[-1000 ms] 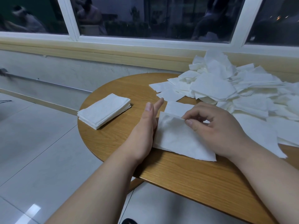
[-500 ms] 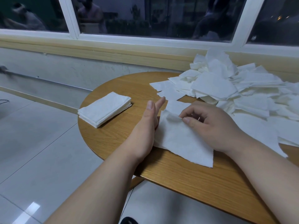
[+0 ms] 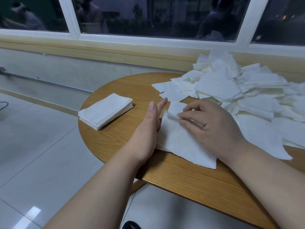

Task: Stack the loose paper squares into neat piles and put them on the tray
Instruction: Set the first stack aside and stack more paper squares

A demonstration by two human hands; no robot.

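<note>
Standing edgewise, left hand (image 3: 149,129) abuts paper square (image 3: 183,147) under right hand (image 3: 214,128).

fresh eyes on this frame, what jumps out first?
The big loose heap of paper squares sprawls over the far right of the table, against one neat pile alone near its left edge. In front, the left hand stands flat against the side of a paper sheet, while the right hand has its fingers on the sheet's far corner. No tray is in view.
</note>
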